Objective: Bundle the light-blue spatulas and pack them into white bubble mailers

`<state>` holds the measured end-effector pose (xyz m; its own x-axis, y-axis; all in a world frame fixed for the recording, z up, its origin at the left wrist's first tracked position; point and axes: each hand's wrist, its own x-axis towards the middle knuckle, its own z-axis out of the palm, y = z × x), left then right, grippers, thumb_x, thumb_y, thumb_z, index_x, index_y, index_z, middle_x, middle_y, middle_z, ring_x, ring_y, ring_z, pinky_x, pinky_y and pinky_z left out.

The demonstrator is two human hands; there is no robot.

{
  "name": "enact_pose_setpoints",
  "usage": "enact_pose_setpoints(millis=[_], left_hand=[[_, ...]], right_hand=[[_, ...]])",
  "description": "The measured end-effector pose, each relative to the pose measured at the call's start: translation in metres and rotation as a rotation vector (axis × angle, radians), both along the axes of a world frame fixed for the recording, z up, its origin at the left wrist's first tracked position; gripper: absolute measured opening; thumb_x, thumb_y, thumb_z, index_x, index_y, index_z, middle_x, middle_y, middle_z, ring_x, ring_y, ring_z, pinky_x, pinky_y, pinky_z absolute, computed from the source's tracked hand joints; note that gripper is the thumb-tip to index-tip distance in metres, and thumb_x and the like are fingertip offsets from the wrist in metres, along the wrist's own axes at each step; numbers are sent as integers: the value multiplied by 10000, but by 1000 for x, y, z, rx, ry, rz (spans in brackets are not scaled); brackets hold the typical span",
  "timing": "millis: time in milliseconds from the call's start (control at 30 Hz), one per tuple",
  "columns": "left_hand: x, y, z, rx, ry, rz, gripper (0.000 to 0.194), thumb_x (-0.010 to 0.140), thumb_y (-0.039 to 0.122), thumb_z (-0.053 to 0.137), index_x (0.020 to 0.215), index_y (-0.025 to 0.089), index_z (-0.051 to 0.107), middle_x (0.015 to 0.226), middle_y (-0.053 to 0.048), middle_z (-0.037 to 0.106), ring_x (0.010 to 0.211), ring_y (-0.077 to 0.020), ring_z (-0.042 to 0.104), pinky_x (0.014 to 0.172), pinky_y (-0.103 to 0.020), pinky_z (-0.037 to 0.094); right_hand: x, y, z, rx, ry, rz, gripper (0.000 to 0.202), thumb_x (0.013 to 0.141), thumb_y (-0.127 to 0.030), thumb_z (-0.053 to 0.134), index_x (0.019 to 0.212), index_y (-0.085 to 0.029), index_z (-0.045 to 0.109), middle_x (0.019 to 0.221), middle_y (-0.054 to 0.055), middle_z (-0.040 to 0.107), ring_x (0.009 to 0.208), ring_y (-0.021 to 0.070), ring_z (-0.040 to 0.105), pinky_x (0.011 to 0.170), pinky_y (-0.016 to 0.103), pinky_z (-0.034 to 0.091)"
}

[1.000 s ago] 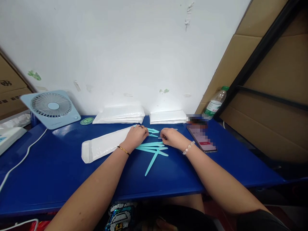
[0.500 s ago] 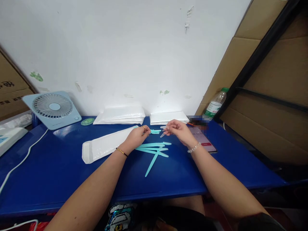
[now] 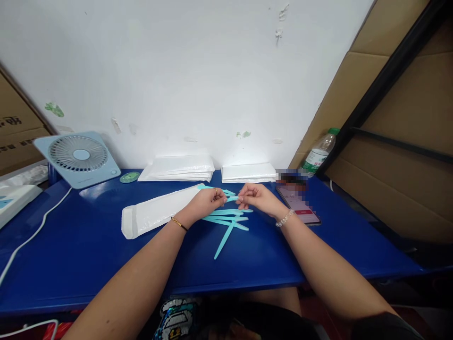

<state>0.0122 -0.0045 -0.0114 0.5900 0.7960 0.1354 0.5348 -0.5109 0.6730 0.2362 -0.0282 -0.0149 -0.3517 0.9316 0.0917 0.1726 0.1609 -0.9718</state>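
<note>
My left hand (image 3: 213, 198) is closed in a pinch on a turquoise eyebrow razor (image 3: 231, 199), whose head points right. At that head, my right hand (image 3: 249, 196) pinches with thumb and fingers; the small clear blade cap it held is mostly hidden by the fingertips now. Just below the hands, several more turquoise eyebrow razors (image 3: 224, 240) lie fanned and crossed on the blue table (image 3: 269, 255). Another turquoise razor (image 3: 230, 192) lies behind the held one, partly covered by my left hand. A long white padded envelope (image 3: 159, 210) lies left of my left hand.
Two stacks of white envelopes, one left (image 3: 177, 167) and one right (image 3: 248, 173), rest against the wall. At the right are a phone (image 3: 300, 208) and a green-capped bottle (image 3: 320, 150). A blue fan (image 3: 81, 158) and a green disc (image 3: 129, 177) stand back left, near a white cable (image 3: 44, 222).
My right hand has moved slightly left and down with the clear piece, closing the gap to the razor. My left hand has shifted slightly right, and both hands now meet at the razor's head.
</note>
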Motion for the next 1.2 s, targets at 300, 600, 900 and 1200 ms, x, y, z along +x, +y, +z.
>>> enact_pose_setpoints(millis=[300,600,900,1200], left_hand=[[-4,13,-9,421,359,176,292,847,279,499,1098,228,639,1153,-59,618,1067,-249,507,892,-364,398],[1,14,-10,491,414,171,196,874,278,475,843,203,654,910,-61,641,924,-224,548,780,-335,387],[-2,17,-6,301,77,200,224,878,327,438,828,203,618,814,-22,655,753,-172,581,659,-273,407],[0,16,-6,237,17,157,264,871,368,421,814,197,614,774,-18,644,706,-165,567,644,-273,408]], right_hand=[[12,10,-6,558,-782,-60,186,809,-183,580,966,-195,679,993,64,618,745,130,586,704,252,448],[4,10,-7,553,-1020,-166,259,718,-53,518,927,-149,640,845,83,634,691,176,604,637,275,431],[6,5,5,146,177,-310,308,706,-403,700,869,-166,591,739,48,677,702,190,688,610,287,533],[-2,7,-5,122,161,-230,319,687,-413,729,849,-162,620,697,26,683,660,155,676,614,275,533]])
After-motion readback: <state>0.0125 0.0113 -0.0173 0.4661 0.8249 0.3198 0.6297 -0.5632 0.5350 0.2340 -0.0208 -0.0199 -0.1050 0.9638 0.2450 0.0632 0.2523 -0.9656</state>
